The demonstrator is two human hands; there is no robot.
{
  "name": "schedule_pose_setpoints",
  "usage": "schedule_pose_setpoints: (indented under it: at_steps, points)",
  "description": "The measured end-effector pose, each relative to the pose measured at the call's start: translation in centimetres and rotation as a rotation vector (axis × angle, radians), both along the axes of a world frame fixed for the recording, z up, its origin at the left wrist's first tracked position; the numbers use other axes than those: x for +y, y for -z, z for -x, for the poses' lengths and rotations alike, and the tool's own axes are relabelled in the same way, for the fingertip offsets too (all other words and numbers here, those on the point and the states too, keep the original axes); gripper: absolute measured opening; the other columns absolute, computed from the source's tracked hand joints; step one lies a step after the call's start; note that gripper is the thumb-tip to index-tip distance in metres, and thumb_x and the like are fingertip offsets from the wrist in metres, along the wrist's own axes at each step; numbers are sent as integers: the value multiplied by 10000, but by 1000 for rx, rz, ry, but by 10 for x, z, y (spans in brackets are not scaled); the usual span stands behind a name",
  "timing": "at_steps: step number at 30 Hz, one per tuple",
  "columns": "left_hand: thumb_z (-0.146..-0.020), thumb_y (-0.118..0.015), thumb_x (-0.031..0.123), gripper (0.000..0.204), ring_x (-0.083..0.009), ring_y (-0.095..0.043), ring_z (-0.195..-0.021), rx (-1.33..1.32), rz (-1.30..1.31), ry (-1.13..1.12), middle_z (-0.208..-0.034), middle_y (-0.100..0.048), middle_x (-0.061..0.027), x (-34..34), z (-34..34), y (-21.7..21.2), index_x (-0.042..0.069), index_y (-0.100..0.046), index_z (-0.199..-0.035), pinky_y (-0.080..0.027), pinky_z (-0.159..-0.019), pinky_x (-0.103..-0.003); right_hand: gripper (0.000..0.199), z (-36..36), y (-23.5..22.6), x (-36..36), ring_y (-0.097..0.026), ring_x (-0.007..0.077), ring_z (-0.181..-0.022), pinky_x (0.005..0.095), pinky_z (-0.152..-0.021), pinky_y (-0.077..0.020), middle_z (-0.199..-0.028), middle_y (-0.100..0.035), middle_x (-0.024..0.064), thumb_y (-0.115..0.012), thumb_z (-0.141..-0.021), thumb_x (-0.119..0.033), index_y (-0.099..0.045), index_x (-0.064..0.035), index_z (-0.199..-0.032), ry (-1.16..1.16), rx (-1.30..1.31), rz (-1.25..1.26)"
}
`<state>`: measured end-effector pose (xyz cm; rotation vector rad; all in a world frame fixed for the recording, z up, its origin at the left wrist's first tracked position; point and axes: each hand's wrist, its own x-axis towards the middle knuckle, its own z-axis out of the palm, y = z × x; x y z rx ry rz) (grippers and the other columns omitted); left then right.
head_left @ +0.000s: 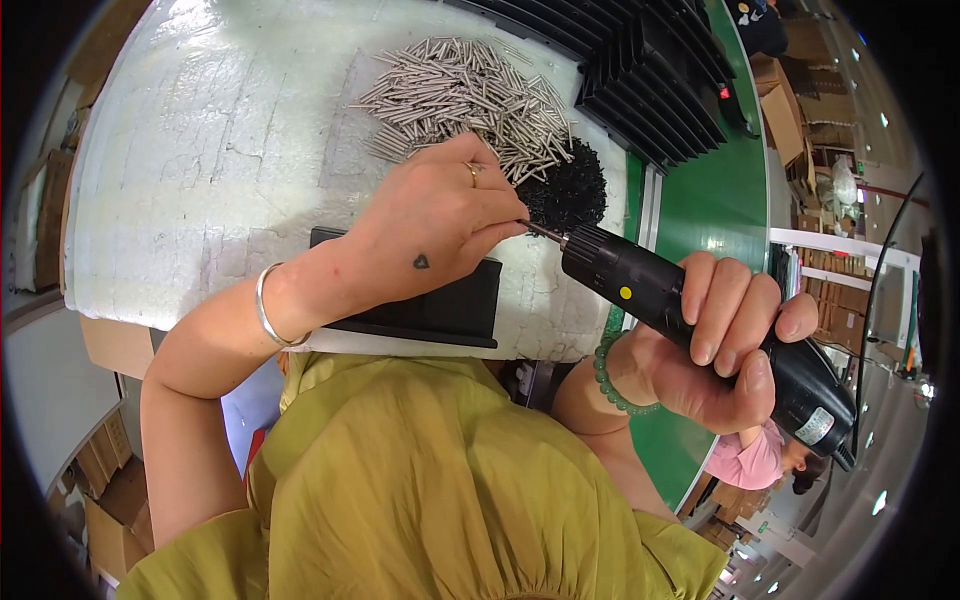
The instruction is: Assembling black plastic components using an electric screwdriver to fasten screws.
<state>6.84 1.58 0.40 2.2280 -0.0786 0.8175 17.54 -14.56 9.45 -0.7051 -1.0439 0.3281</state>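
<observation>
From the head view, the right hand [725, 345] grips a black electric screwdriver [700, 325] while the left hand [430, 235] pinches something hidden at its bit above the black part [440, 305] on the bench [200, 170], with large heaps of metal pins [465, 95] and black screws [570, 190] unused.

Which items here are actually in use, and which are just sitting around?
In use:
- black electric screwdriver, gripped by right hand
- screwdriver bit tip, pinched by left hand
- black flat part under the left hand
- small black screws pile

Lying about:
- metal pins heap
- black finned parts
- cardboard boxes
</observation>
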Motion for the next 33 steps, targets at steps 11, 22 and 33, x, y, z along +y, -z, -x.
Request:
schedule_pose_setpoints:
  at_steps: [11, 22, 33]
  points:
    - [-647, -642, 14, 152, -224, -571, -877, 110, -134, 68, -770, -591, -24, 0, 25, 0, 58, -614, -790, -509, -674, -339, 232, 22, -2, 12, -468, 59, -466, 195, -482, -366, -550, -467, -57, -558, -710, -86, -392, -116, -870, -72, -168, 84]
    - [-711, -675, 82, 63, -257, -544, -890, 300, -245, -390, -819, -616, -30, 106, 32, 23, 73, -672, -773, -487, -760, -352, 286, 20, 18, 11, -462, 129, -460, 283, -500, -396, -562, -449, 1, -562, -765, -75, -390, -88, -993, 1, -10, 63]
    - [-689, -676, 15, 136, -276, -556, -791, 237, -112, -311, -765, -610, -55, 58, 71, -7, 62, -643, -813, -486, -682, -361, 245, 27, 17, 18, -419, 64, -484, 234, -542, -342, -580, -428, -50, -535, -743, -92, -425, -105, -961, -53, -32, 130]
